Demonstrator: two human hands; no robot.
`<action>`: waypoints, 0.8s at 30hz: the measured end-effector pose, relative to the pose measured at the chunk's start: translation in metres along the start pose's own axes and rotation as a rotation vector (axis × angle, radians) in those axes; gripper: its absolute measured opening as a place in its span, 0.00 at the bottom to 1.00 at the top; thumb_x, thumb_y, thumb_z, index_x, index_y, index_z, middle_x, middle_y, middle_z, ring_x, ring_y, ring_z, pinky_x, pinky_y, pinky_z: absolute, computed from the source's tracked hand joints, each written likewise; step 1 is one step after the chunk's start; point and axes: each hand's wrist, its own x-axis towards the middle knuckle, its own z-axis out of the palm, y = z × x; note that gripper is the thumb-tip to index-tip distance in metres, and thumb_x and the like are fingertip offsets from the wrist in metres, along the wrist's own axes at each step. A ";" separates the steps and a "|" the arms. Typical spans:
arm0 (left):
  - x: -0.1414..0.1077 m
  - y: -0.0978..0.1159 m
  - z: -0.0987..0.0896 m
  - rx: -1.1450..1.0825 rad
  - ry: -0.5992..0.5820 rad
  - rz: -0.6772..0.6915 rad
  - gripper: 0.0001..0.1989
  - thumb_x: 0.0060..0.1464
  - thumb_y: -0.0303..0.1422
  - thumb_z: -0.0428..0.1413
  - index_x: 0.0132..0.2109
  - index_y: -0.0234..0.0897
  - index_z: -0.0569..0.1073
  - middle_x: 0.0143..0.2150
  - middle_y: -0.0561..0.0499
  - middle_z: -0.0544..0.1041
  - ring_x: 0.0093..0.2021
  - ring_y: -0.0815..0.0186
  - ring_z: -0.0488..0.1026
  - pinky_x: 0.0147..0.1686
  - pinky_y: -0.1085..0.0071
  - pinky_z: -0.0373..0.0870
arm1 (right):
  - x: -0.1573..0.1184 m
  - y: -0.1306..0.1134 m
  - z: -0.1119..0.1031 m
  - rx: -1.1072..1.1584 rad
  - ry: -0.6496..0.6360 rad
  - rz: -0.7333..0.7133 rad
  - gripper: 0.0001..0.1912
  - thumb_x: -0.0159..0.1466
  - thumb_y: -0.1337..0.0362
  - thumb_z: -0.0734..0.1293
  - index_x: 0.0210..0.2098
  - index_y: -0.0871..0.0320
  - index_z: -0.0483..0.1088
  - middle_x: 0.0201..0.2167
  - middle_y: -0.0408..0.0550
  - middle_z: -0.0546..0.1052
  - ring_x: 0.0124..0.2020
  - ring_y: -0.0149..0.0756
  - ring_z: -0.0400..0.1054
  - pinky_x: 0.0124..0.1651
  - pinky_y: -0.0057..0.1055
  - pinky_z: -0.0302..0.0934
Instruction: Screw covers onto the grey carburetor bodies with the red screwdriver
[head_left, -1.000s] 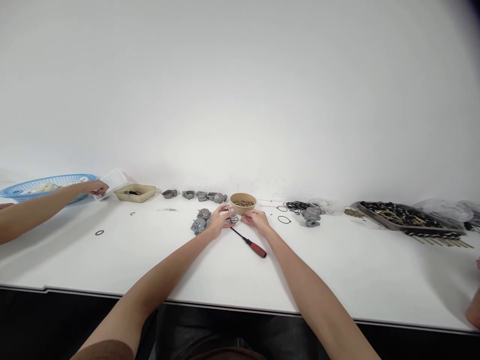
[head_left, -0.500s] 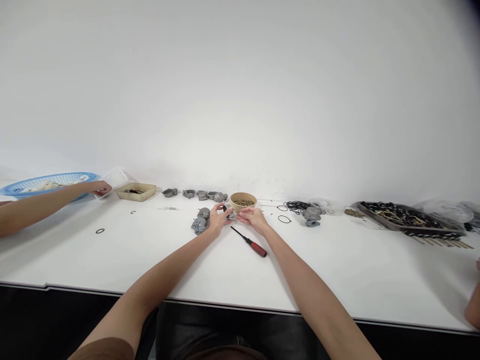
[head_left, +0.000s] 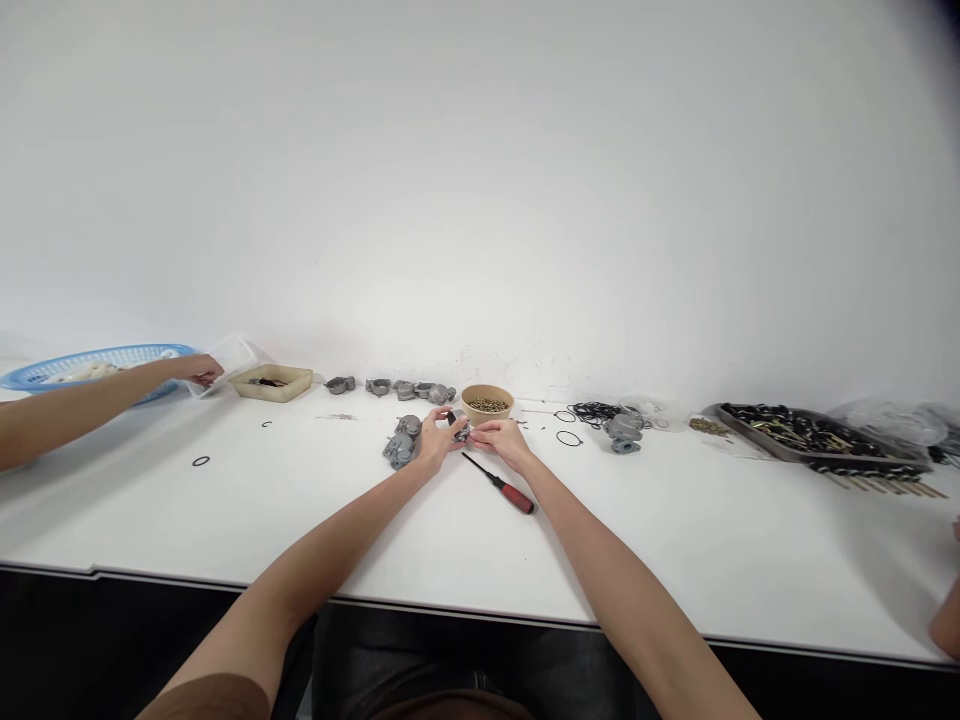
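Bright wall (head_left: 480, 280), dark upper-right frame corner

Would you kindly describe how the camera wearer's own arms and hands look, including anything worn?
The left hand and right hand are bare, with no gloves or watches visible. Both forearms are uncovered. A brown sleeve shows high on the left arm; none shows on the right.

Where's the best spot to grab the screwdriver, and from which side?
Probably grab the screwdriver by its red handle, from above on the near side. It lies flat, with that thicker handle toward the person and slanting right, while the thin shaft points away.
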 end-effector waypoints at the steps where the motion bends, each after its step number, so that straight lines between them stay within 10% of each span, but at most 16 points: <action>1: 0.000 0.000 0.000 0.002 0.002 0.003 0.24 0.50 0.34 0.74 0.51 0.36 0.75 0.59 0.37 0.64 0.47 0.54 0.75 0.34 0.62 0.85 | 0.000 0.000 0.000 0.005 -0.008 0.013 0.11 0.48 0.69 0.83 0.29 0.63 0.81 0.31 0.53 0.84 0.38 0.42 0.82 0.49 0.33 0.78; 24: -0.002 -0.004 -0.001 0.042 -0.053 0.073 0.26 0.50 0.39 0.74 0.51 0.36 0.74 0.59 0.38 0.65 0.42 0.56 0.77 0.31 0.63 0.84 | -0.006 -0.002 0.014 0.009 0.045 -0.037 0.14 0.52 0.63 0.82 0.33 0.59 0.76 0.32 0.51 0.84 0.35 0.41 0.82 0.36 0.30 0.78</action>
